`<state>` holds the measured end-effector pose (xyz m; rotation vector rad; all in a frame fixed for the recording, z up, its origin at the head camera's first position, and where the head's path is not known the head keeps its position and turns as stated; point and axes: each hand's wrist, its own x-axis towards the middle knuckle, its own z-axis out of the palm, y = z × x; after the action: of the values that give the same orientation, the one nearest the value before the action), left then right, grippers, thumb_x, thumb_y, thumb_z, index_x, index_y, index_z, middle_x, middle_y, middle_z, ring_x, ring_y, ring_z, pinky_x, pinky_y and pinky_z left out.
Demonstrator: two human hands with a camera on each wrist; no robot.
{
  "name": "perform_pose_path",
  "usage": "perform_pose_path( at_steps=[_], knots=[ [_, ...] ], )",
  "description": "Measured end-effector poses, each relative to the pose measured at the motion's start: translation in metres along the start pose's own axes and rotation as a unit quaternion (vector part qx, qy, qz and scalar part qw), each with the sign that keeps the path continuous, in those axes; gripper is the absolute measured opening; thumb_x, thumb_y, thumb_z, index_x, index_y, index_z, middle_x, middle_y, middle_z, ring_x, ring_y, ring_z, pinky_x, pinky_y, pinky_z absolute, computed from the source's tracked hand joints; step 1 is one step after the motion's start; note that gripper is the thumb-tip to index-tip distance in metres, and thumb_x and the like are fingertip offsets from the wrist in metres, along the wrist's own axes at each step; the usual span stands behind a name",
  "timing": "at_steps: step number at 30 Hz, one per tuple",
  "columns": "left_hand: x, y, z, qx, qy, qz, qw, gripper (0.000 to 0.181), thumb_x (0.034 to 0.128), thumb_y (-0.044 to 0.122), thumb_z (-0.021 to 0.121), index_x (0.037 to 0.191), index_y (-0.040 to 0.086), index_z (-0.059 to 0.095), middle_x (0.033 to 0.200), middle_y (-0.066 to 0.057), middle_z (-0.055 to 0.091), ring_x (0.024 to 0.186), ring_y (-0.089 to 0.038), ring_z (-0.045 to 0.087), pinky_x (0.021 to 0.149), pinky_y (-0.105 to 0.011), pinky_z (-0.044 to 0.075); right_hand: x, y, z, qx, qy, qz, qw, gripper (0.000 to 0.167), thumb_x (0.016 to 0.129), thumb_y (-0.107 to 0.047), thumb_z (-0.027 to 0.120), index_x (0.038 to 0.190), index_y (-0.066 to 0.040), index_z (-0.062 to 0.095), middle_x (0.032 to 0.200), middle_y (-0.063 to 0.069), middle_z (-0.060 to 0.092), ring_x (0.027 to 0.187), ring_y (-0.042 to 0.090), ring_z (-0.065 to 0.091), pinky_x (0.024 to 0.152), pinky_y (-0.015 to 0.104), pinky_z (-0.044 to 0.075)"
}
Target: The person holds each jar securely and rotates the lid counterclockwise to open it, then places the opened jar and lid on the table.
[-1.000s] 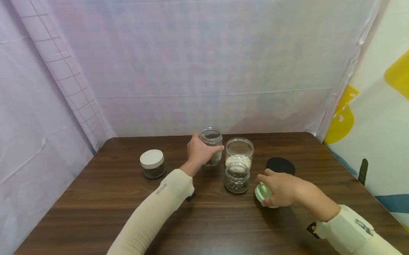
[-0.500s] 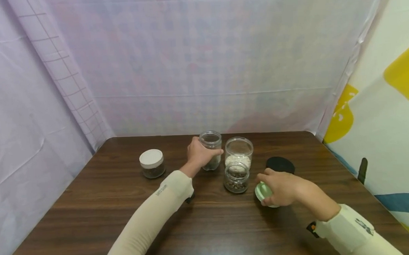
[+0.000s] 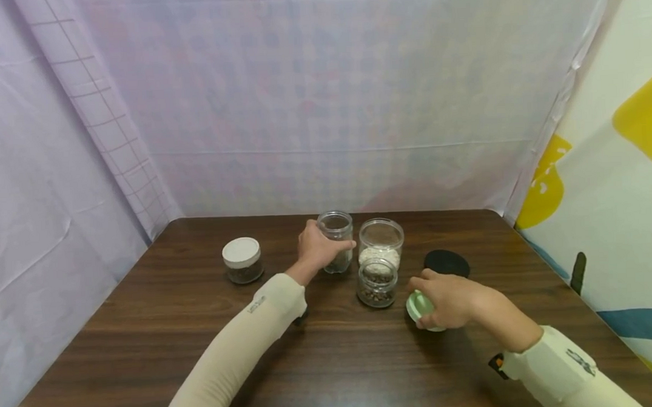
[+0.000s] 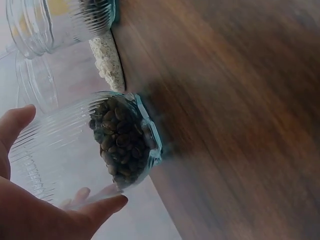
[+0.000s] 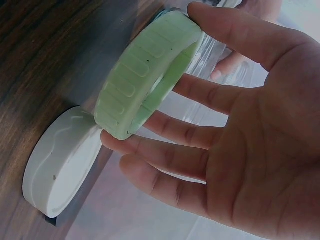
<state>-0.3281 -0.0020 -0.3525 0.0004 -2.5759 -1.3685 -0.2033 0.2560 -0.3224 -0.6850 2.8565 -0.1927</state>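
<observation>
My left hand (image 3: 318, 245) grips a ribbed clear jar (image 3: 336, 227) from its left side, near the back of the table. Dark seeds (image 4: 122, 142) fill the jar's lower part, and its top has no lid. The base is at or very near the tabletop; I cannot tell whether it touches. My right hand (image 3: 447, 298) holds a pale green lid (image 5: 145, 75) by its rim between thumb and fingers, tilted low over the table. Nearby, a small open glass jar (image 3: 377, 286) holds dark bits. Behind it stands a wider open jar (image 3: 381, 240) of white flakes.
A white-capped jar (image 3: 243, 262) stands left of my left hand. Behind my right hand lies a black lid (image 3: 447, 264). The right wrist view shows a white lid (image 5: 65, 165) beside the green one. A pale curtain (image 3: 322, 106) hangs along the table's back edge.
My left hand has lowered the ribbed jar slightly and brought it a little nearer to me. The right hand with the green lid has stayed in place.
</observation>
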Motion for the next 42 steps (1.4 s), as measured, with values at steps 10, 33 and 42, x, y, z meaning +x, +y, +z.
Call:
perform_pose_path(
  at_steps=[10, 33, 42],
  knots=[
    [-0.005, -0.001, -0.005, -0.013, -0.02, 0.014, 0.9996, 0.107, 0.0669, 0.041, 0.095, 0.15, 0.006, 0.038, 0.14, -0.016, 0.055, 0.13, -0.035, 0.053, 0.107, -0.05, 0.047, -0.002, -0.003, 0.003, -0.014, 0.008, -0.007, 0.9998, 0.064, 0.082, -0.039, 0.083, 0.134, -0.013, 0.058, 0.124, 0.011, 0.059, 0.088, 0.023, 0.062, 0.073, 0.045, 0.054],
    [-0.032, 0.004, -0.031, 0.009, 0.013, 0.077, 0.9969, 0.102, 0.081, 0.053, 0.081, 0.158, 0.013, 0.026, 0.157, -0.013, 0.032, 0.14, -0.035, 0.043, 0.112, -0.053, 0.041, 0.006, -0.009, 0.019, -0.06, 0.051, -0.091, 0.9928, 0.06, 0.071, -0.035, 0.091, 0.12, -0.013, 0.064, 0.103, 0.003, 0.061, 0.089, 0.019, 0.062, 0.075, 0.042, 0.053],
    [-0.046, 0.006, -0.034, 0.027, 0.003, 0.099, 0.9948, 0.099, 0.0831, 0.049, 0.081, 0.157, 0.012, 0.027, 0.158, -0.012, 0.033, 0.14, -0.035, 0.044, 0.111, -0.054, 0.042, 0.008, -0.009, 0.024, -0.06, 0.045, -0.086, 0.9935, 0.06, 0.069, -0.035, 0.092, 0.117, -0.013, 0.065, 0.104, 0.004, 0.063, 0.09, 0.022, 0.063, 0.076, 0.045, 0.054]
  ],
)
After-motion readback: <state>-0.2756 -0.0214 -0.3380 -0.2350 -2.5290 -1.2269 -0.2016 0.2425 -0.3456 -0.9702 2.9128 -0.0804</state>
